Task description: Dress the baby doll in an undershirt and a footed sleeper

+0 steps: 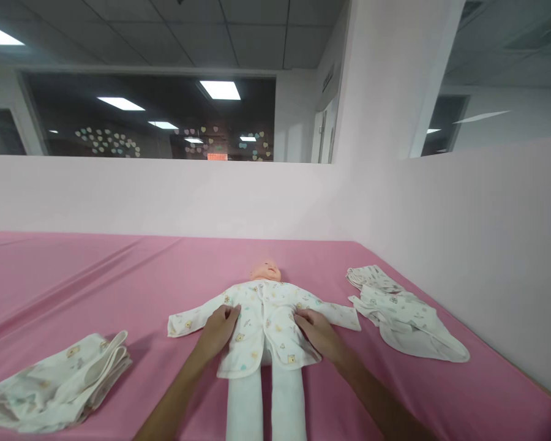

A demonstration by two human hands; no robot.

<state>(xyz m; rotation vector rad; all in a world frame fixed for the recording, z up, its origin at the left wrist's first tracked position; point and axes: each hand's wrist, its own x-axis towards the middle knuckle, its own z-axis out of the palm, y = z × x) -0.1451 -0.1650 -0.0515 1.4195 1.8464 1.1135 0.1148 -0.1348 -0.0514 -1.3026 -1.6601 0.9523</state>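
Note:
A baby doll lies on its back on the pink mattress, its head pointing away from me. It wears a white baby jacket printed with small bears, the sleeves spread out to both sides and the front edges meeting down the middle. Two white legs stretch toward me below the hem. At the jacket's left side, under the sleeve, my left hand pinches the fabric. My right hand holds the opposite side, fingers bent on the cloth. Fingertips are partly hidden in both hands.
Folded printed baby clothes lie at the near left. More printed baby clothes are laid along the right, close to the wall. The pink mattress meets white walls at the back and right, with windows above.

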